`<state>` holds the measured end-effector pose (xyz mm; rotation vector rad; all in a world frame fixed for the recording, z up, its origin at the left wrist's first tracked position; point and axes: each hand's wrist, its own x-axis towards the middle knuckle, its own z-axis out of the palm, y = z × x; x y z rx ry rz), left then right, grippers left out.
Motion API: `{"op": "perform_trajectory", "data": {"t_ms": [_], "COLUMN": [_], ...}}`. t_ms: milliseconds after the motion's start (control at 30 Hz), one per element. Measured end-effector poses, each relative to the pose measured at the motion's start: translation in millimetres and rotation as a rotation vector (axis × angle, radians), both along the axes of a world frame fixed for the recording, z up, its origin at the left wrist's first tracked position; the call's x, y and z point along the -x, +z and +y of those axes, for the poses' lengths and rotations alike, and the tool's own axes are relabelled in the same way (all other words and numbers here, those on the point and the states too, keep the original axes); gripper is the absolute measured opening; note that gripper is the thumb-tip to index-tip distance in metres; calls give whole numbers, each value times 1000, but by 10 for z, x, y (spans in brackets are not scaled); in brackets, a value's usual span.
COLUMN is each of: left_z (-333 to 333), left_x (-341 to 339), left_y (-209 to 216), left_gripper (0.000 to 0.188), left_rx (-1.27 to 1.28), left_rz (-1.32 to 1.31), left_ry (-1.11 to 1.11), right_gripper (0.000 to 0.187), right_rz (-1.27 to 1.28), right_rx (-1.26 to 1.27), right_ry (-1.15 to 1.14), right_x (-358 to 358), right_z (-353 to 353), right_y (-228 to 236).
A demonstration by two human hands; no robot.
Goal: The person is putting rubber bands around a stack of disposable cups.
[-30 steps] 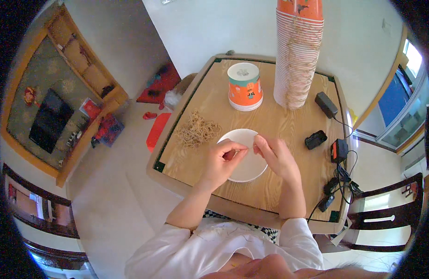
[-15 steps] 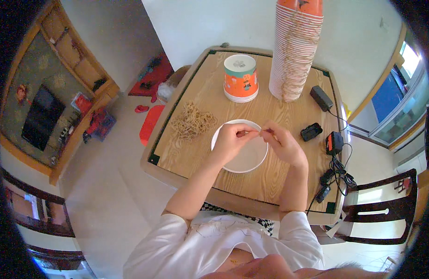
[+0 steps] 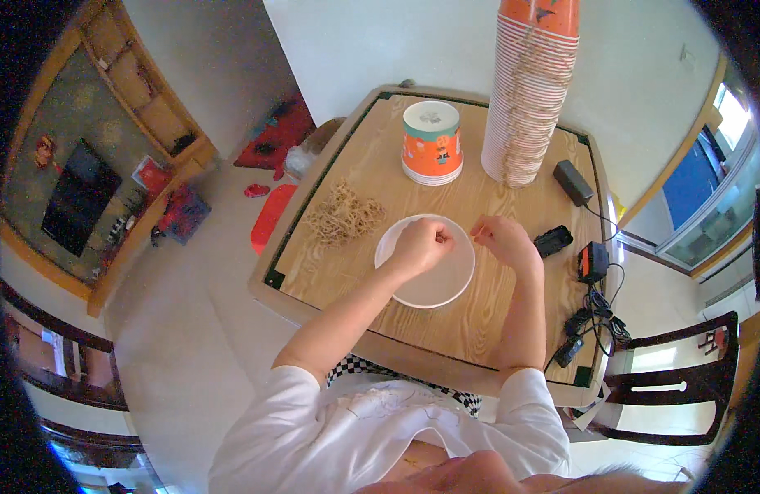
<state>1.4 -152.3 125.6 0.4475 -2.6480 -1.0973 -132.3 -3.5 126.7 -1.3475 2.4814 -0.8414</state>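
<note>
Above a round white paper tub (image 3: 440, 290) on the wooden table, my two hands are raised and a little apart. My left hand (image 3: 423, 249) is over the tub, its fingers curled into a pinch. Beyond the tub's right rim, my right hand (image 3: 506, 240) is pinched too, thumb against the fingertips. Whatever lies between the fingers of either hand is too small to make out. Left of the tub rests a tangled heap of tan twine (image 3: 344, 216). Behind it, a short stack of orange-and-green paper tubs (image 3: 432, 154) stands upside down.
A tall leaning stack of paper tubs (image 3: 528, 107), twine running down its side, rises at the back right. Along the right edge lie a black power adapter (image 3: 572, 182), a black tray-like piece (image 3: 553, 241) and tangled cables (image 3: 598, 317). A dark chair (image 3: 674, 384) stands to the right.
My hands, whose fingertips met over the tub, have drawn apart: the left slightly lower, the right outward to the right. The whole view has shifted a little.
</note>
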Motion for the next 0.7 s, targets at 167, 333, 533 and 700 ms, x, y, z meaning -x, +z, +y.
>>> {"op": "perform_trajectory", "data": {"t_ms": [167, 333, 533, 700], "left_z": [-52, -24, -31, 12], "left_x": [98, 114, 174, 183], "left_y": [-138, -125, -216, -216], "left_gripper": [17, 15, 14, 14], "left_rx": [-16, 8, -16, -33], "left_rz": [89, 50, 79, 67], "left_ry": [3, 5, 3, 37], "right_gripper": [18, 18, 19, 21], "right_rz": [-50, -5, 47, 36], "right_rx": [-76, -105, -107, -78], "right_ry": [107, 108, 172, 155], "right_x": [13, -40, 93, 104], "right_z": [-32, -5, -75, -87], "right_y": [91, 145, -53, -86]}}
